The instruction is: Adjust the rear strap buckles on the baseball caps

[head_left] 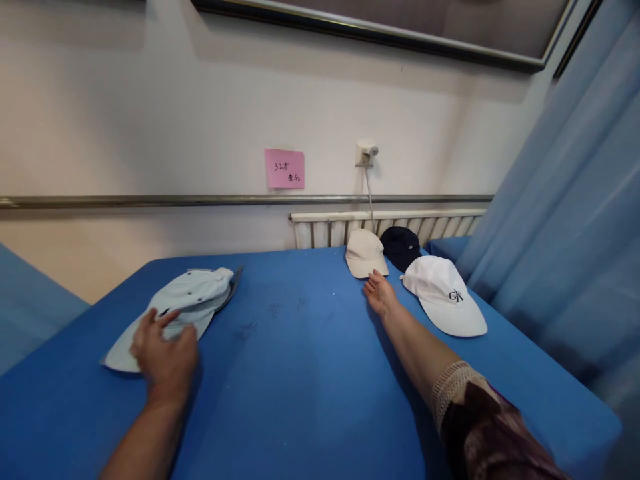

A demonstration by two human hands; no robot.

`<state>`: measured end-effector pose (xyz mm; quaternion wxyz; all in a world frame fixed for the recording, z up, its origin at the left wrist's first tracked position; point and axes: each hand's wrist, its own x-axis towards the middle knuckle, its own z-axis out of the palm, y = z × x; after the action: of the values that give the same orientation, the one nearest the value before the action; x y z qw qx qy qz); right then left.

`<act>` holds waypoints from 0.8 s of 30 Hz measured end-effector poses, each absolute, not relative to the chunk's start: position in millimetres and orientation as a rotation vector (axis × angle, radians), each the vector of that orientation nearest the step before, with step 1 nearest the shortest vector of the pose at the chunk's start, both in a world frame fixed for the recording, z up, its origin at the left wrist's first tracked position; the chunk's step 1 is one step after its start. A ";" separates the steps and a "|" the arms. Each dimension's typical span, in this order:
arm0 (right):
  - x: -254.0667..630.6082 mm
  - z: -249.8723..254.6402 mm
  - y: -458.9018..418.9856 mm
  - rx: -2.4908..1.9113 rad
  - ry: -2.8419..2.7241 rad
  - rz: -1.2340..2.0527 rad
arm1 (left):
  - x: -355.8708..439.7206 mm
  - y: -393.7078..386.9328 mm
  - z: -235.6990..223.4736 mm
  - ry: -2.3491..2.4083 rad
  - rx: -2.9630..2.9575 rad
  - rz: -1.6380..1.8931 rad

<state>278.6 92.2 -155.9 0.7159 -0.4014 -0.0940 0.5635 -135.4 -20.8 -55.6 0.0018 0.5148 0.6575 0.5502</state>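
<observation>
My left hand (165,350), slightly blurred, hovers over the brim side of a light blue baseball cap (187,290) on the left of the blue table. Its fingers are bent but apart, with nothing seen between them. A darker cap edge (235,283) peeks out beneath the light blue cap. At the far side, my right hand (379,293) is stretched out with loosely spread fingers, the tips at the front brim of a beige cap (365,250). A dark navy cap (401,247) lies beside the beige one. Nearer to me is a white cap (440,290) with black lettering.
The blue-covered table (300,373) ends at a wall with a metal rail (200,201) and a radiator (435,225). A plug (367,155) with a cord and a pink note (285,169) are above. Blue curtains (565,200) hang at the right.
</observation>
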 end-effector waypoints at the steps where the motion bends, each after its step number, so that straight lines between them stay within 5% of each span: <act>1: 279.0 -154.1 100.7 -0.899 -0.203 1.233 | -126.9 -19.6 -59.3 2.088 1.742 1.695; 9: 277.6 -155.0 124.9 -0.928 -0.217 1.067 | -114.2 -14.1 -80.1 1.850 2.089 1.306; 18: 264.1 -165.8 51.8 -0.881 -0.433 1.176 | -57.6 -29.3 -93.2 1.171 0.888 1.206; 24: 254.0 -161.9 25.4 -0.989 -0.550 1.156 | -19.2 -40.0 -85.5 0.837 0.619 1.077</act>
<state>254.0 25.4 -161.9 0.6904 -0.4424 -0.2459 0.5169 -19.2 -40.0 -85.5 0.7325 0.2815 0.3804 0.4894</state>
